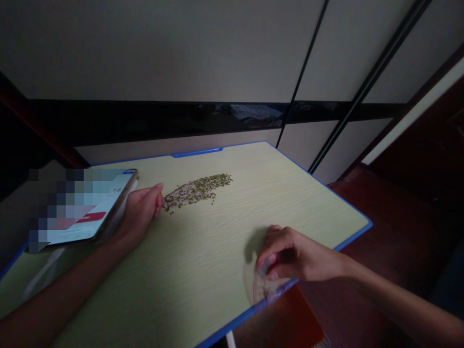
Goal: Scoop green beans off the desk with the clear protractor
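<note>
Left hand (pixel 144 205) beside loose, tiny green-brown grains (pixel 203 187).

Blurred, partly hidden clear container (pixel 264 288)

Head cam looks fwd & dn, close over tabletop (pixel 308 203), cabinet (pixel 163 48) beyond.

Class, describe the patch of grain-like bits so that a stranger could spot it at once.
Find the pale, blue-edged table. Beside the left hand, a long patch of grain-like bits stretches away to the right. Unlike the lit screen device and the clear container, it is many tiny, loose, greenish-brown pieces.
</note>
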Tool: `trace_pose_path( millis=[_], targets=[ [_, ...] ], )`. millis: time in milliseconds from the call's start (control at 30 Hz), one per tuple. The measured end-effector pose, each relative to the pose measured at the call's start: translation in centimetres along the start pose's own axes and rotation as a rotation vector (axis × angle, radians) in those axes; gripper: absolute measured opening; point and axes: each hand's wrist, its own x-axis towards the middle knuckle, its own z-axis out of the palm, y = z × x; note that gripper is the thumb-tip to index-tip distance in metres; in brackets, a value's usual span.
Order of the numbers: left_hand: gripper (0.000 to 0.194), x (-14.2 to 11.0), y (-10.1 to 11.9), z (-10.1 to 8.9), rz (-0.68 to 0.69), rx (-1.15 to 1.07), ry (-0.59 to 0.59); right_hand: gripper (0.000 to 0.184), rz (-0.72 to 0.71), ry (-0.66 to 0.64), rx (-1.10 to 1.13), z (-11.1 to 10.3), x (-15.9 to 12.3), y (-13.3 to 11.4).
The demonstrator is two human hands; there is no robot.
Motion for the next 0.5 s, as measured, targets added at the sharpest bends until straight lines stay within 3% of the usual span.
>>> trace_pose_path(
  millis=[200, 333, 500],
  targets=[
    [0.036, -0.2, 0.4, -0.1, 0.0, 0.026, 0.002, 0.019, 0.055, 0.078, 0.215, -1.3, 1.6, 0.3],
    [0.035, -0.3, 0.3, -0.2, -0.005, 0.038, -0.002, 0.021, -0.013, 0.247, 0.229, -2.9, 4.6, 1.0],
    [0.038, -0.2, 0.1, -0.3, 0.011, 0.048, 0.013, 0.027, 0.028, 0.483, 0.169, -4.6, 9.8, 2.1]
  ],
)
